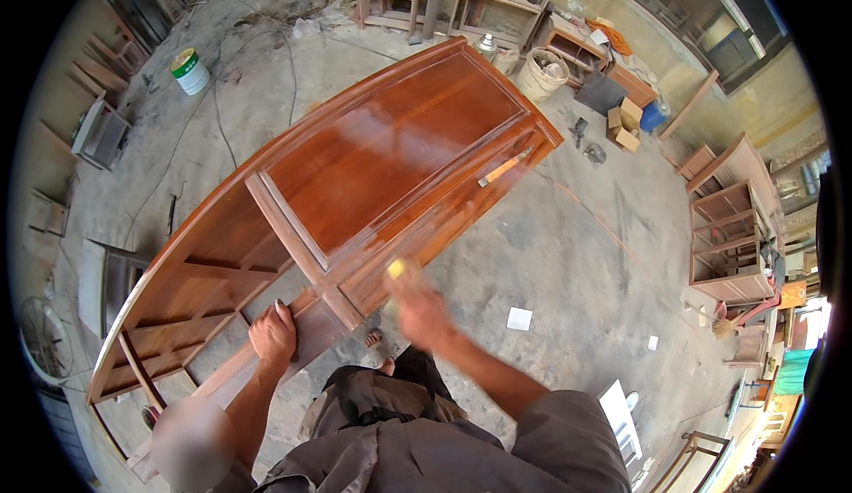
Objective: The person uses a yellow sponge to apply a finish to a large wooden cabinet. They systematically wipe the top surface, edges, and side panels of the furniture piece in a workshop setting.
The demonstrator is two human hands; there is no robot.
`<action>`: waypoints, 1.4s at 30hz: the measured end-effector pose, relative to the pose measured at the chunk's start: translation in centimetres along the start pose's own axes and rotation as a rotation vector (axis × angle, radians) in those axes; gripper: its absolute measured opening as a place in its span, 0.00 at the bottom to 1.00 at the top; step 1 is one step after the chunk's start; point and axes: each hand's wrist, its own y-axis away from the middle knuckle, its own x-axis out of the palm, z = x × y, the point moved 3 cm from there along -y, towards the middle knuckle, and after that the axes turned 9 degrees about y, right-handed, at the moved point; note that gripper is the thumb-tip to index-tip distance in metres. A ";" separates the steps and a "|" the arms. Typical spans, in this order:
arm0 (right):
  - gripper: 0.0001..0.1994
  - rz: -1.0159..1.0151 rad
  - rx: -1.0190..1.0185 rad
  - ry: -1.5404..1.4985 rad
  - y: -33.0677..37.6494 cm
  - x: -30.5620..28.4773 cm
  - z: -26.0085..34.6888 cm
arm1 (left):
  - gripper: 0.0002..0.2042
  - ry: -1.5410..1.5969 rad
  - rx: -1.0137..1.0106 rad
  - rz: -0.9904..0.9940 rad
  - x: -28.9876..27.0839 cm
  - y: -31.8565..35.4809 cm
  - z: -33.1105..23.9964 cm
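Note:
A large reddish-brown wooden furniture piece (382,160) with a curved far edge lies slantwise in front of me. Its glossy panel sits to the right, and an open framework with slats is at the left. My left hand (272,331) is closed over the near wooden rail (324,320). Over the near frame strip, my right hand (422,315) is smeared by motion. It grips a small yellow thing (396,268) whose kind I cannot make out. A slim tool with an orange-and-pale handle (504,166) lies on the strip farther right.
A bucket (542,74), a cardboard box (625,124) and shelf units (506,0) stand at the back. A green-and-white pail (189,71) is at far left, near cables on the floor. Unfinished wooden furniture (732,240) stands at right; a white sheet (519,318) lies nearer.

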 end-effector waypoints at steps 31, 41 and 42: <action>0.26 0.113 0.166 0.224 -9.8 -0.8 -5.3 | 0.19 0.017 -0.050 0.011 -0.3 -0.2 -0.5; 0.30 0.001 0.302 0.350 -11.5 -0.4 -12.5 | 0.19 0.016 -0.021 0.026 -0.3 -0.1 -0.6; 0.30 0.098 0.306 0.200 -10.8 0.1 -6.6 | 0.19 0.004 -0.034 0.019 -0.3 0.0 -0.3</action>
